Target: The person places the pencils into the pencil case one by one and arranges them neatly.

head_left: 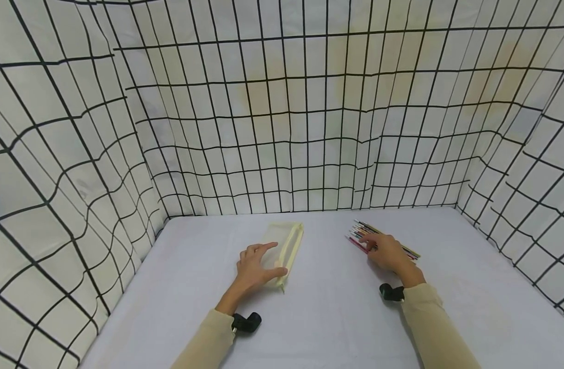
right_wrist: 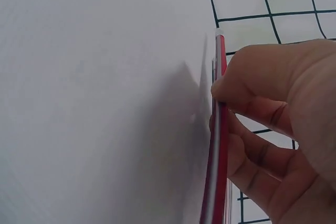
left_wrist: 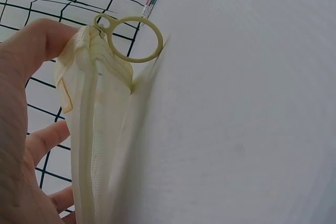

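A pale yellow zip pouch (head_left: 295,241) with a see-through mesh face lies flat on the white table. My left hand (head_left: 254,269) rests over its near half, thumb on the zipped edge and fingers spread apart. In the left wrist view a yellow ring pull (left_wrist: 160,38) hangs at the pouch's near end, beside the thumb. To the right, my right hand (head_left: 387,252) is over several pencils (head_left: 408,252) lying side by side. Its thumb and fingers pinch a red pencil with a silvery stripe (right_wrist: 216,153) at the near edge of the group.
White walls with a black grid (head_left: 309,123) close in the back and both sides of the table (head_left: 330,318). A black wrist camera (head_left: 247,323) sits on the left wrist, another black camera (head_left: 391,292) on the right. Bare tabletop lies between pouch and pencils.
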`<state>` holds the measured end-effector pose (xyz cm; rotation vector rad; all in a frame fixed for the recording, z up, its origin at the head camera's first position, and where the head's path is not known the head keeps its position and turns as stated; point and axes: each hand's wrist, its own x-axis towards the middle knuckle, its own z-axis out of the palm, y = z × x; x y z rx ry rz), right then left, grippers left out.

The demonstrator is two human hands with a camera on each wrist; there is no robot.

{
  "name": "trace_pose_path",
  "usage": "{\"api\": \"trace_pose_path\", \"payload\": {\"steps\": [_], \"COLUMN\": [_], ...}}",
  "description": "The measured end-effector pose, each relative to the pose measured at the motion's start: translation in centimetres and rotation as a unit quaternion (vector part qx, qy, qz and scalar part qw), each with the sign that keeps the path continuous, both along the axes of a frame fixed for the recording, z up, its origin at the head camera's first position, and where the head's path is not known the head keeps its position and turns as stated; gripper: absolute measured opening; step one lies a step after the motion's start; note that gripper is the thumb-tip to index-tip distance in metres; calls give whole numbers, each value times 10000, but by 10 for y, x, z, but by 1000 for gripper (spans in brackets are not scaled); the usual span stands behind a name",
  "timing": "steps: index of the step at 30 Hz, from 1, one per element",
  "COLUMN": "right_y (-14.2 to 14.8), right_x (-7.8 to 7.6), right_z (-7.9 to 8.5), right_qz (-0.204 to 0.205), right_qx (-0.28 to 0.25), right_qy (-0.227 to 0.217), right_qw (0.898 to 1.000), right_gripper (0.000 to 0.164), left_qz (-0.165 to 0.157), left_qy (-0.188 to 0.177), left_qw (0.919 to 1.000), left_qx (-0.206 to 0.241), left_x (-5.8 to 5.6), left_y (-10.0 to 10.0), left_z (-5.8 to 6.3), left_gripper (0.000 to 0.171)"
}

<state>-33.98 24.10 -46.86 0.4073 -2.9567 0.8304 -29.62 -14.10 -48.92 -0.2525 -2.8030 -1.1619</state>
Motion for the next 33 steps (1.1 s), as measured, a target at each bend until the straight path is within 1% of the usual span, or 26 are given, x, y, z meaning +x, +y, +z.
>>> {"api": "trace_pose_path", "payload": {"steps": [3,6,9,13,21,26,33], "right_y": [-3,-5,-7,-10,-21,-31,-52], "right_x": [1,2,1,0,2,3,4], "right_z": [2,5,6,5,3,4,3], "right_qz": [13,12,-21,42,86,-26,-252], "right_qx": [-209,-571,-981,-1410,-2290,-2552,-2902], "right_qy": [-33,-172,-333,-435,-767,-1001,-1378], "right_qw": [9998,9982,9946,9890,9704,9617,9467], "right_gripper": [44,43,41,40,45,45,47], "left_qz": [-22,-38,-69,-92,-73,-44,-20], "left_qy": [-17,-23,17,0,-107,-146,-56], "left_qw": [10000,10000,10000,9999,9999,9999,10000], "left_qx": [50,57,61,91,80,16,-13], "left_x": [1,1,1,2,1,0,-1], "left_y": [-1,-2,-2,-2,-2,-1,-1], "left_z": [0,1,1,1,1,0,-3], "left_gripper": [77,76,74,73,71,70,69]}}
